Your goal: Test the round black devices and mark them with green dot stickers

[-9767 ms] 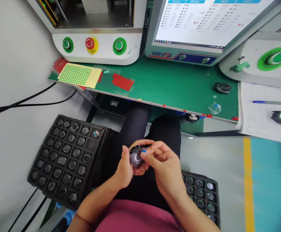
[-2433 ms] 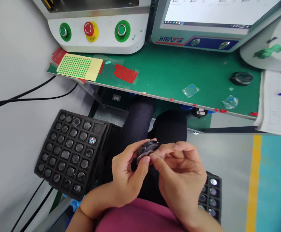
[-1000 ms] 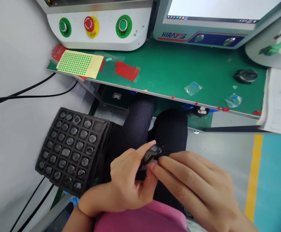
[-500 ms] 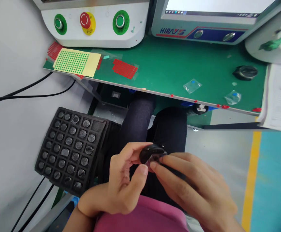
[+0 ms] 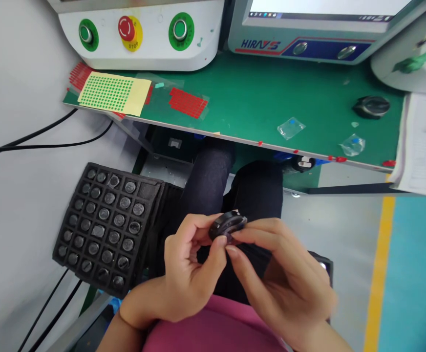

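Observation:
Over my lap, my left hand (image 5: 194, 266) is closed on a black round knob-like part (image 5: 228, 224), gripping it between thumb and fingers. The part is tilted, with a glossy rim. My right hand (image 5: 282, 274) pinches at its lower right edge, the index fingertip touching it and the thumb just below. Any thin film between these fingertips is too small to make out. To the left stands a black foam tray (image 5: 145, 191) with several round dark parts in its pockets.
A green bench (image 5: 242, 98) lies ahead, with another black knob (image 5: 372, 106), clear plastic pieces (image 5: 290, 128), a green-dot sticker sheet (image 5: 134, 100) and red stickers (image 5: 188, 102). Behind are a button panel (image 5: 150, 44) and a monitor (image 5: 308, 29). Papers (image 5: 423, 156) lie at right.
The black part has turned in my left hand and shows more of its rim. My right hand has shifted left and its fingers are more bent. The clear film seen earlier at the part is hardly visible.

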Tool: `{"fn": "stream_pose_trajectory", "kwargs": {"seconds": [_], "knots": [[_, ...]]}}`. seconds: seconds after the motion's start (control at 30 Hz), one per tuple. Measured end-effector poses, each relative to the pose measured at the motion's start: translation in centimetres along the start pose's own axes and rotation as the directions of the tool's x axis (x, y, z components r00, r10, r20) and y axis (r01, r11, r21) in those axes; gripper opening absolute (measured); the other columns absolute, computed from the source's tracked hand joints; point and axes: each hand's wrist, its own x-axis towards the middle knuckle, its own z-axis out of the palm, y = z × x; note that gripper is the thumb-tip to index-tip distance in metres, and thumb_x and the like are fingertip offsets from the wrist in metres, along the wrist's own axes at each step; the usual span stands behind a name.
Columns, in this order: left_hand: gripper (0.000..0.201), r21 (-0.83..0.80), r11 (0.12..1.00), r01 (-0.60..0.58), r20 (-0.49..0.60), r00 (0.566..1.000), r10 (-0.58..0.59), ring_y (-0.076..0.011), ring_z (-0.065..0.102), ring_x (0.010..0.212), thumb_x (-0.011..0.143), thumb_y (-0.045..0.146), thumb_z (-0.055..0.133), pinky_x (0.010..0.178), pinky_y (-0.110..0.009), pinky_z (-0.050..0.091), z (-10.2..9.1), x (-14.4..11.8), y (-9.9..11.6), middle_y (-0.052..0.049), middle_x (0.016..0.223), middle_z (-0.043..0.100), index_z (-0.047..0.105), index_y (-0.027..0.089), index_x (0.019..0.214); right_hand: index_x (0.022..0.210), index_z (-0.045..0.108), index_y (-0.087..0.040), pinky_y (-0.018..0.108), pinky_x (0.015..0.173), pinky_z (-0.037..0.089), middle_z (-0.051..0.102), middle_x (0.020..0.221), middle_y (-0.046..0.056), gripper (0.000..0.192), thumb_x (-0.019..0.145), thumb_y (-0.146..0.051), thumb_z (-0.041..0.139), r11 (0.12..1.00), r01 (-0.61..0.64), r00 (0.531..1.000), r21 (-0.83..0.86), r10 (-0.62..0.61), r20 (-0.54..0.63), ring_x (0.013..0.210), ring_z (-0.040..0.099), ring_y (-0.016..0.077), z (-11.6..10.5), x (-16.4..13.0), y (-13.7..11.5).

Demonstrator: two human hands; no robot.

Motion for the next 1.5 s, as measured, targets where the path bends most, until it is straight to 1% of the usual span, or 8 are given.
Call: {"fn": "stream_pose_trajectory", "kwargs": {"seconds": [0.13,0.43,0.8,0.9,1.03,1.23,1.4,1.5], "knots": [[0.019,0.012,1.0,-0.025,0.005,1.0,0.025,-0.0172,0.075,0.089,0.092,0.014,0.058,0.072,-0.022,0.063,-0.2,0.0,-0.2,-0.005,0.101,0.077,0.06,0.021,0.109,0.086,0.063,-0.019,0.027,0.056,0.053,0.066,0.076,0.003,0.012,0.085,-0.007,0.06,0.996,-0.084,0.996,-0.021,0.085,0.037,0.068,0.064,0.0157,0.0,-0.1,0.1],[0.009,-0.05,0.998,0.041,-0.023,0.999,-0.042,-0.0149,0.075,0.08,0.095,0.02,0.054,0.067,-0.021,0.061,-0.3,0.4,-0.6,-0.002,0.092,0.078,0.06,0.021,0.101,0.09,0.055,-0.019,0.026,0.059,0.052,0.058,0.079,0.003,0.013,0.089,-0.006,0.052,0.99,0.032,0.995,-0.135,-0.019,0.096,0.069,0.058,0.0142,0.4,-0.2,0.3],[0.015,-0.075,0.993,0.09,-0.098,0.99,-0.098,-0.0146,0.072,0.059,0.091,0.035,0.059,0.053,-0.022,0.059,0.1,1.1,-1.1,-0.002,0.076,0.077,0.056,0.02,0.088,0.091,0.053,-0.021,0.028,0.066,0.053,0.056,0.085,0.004,0.01,0.093,-0.012,0.048,0.949,-0.208,0.965,0.238,0.159,0.21,0.078,0.058,0.0163,-0.8,-1.4,1.6],[0.016,-0.192,0.972,0.136,-0.114,0.981,-0.16,-0.0165,0.073,0.058,0.091,0.034,0.061,0.054,-0.026,0.061,0.0,1.5,-1.5,-0.004,0.081,0.078,0.055,0.019,0.088,0.089,0.056,-0.019,0.027,0.065,0.054,0.059,0.083,0.004,0.013,0.095,-0.013,0.046,0.878,-0.27,0.963,0.396,0.239,0.127,0.077,0.061,0.016,-1.5,-1.4,2.1],[0.017,-0.329,0.919,0.218,-0.084,0.962,-0.258,-0.0186,0.074,0.059,0.09,0.032,0.061,0.056,-0.029,0.063,-0.6,1.9,-2.2,-0.006,0.086,0.078,0.057,0.017,0.085,0.079,0.064,-0.018,0.026,0.062,0.053,0.063,0.075,0.002,0.012,0.089,-0.012,0.06,0.883,-0.197,0.934,0.425,0.302,-0.193,0.066,0.062,0.0135,-2.8,0.1,4.1],[0.02,-0.355,0.895,0.27,-0.073,0.946,-0.315,-0.0159,0.072,0.059,0.087,0.034,0.064,0.058,-0.027,0.062,-1.9,2.1,-2.6,-0.007,0.091,0.077,0.063,0.015,0.082,0.072,0.063,-0.02,0.032,0.061,0.053,0.066,0.071,0.001,0.009,0.08,-0.018,0.068,0.976,-0.066,0.868,-0.208,-0.047,-0.495,0.064,0.064,0.0166,-5.9,5.7,9.9],[0.027,-0.333,0.898,0.287,-0.133,0.929,-0.346,-0.0151,0.069,0.053,0.078,0.037,0.073,0.053,-0.027,0.06,-2.6,2.5,-2.5,-0.01,0.089,0.077,0.062,0.013,0.079,0.066,0.056,-0.02,0.035,0.064,0.046,0.066,0.075,0.009,0.013,0.079,-0.017,0.057,0.663,0.006,0.926,-0.748,-0.286,-0.246,0.077,0.063,0.0243,-7.7,11.6,13.5],[0.029,-0.311,0.905,0.289,-0.194,0.913,-0.358,-0.0143,0.068,0.051,0.073,0.037,0.077,0.051,-0.025,0.059,-3.3,2.4,-2.6,-0.009,0.087,0.078,0.06,0.014,0.075,0.077,0.061,-0.013,0.031,0.058,0.037,0.065,0.082,0.015,0.015,0.084,-0.012,0.048,0.353,-0.025,1.0,-0.935,0.012,-0.023,0.081,0.062,0.0254,-8.0,14.0,14.0]]}}
